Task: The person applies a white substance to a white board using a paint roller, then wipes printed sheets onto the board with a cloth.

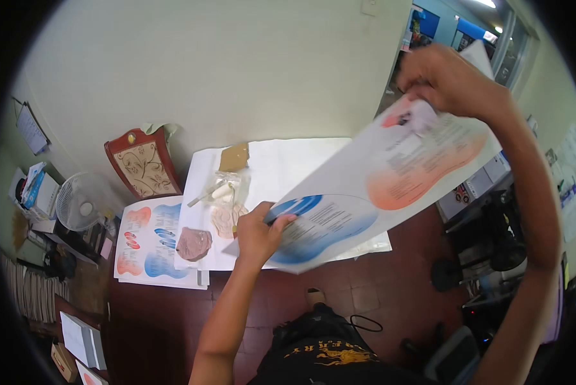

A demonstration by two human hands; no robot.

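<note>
A large white printed sheet [342,186] with orange and blue sole-shaped areas of text slants up to the right in front of me. My left hand [259,234] pinches its lower left end, thumb on top. Raised high at the right, my right hand [445,80] has its fingers closed on the sheet's upper edge. Just under those fingers the sheet is blurred, with a whitish patch I cannot make out. Left of my left hand lie a dull pink flat piece [194,244], a paler cut shape [224,220] and a clear plastic bag [227,181].
A white-covered table [275,160] stands against the wall, with a brown piece [235,157] on it. Similar printed sheets [153,244] lie at its left end. Around are a carved chair [140,163], a white fan [79,202] and dark office chairs [487,247] at the right.
</note>
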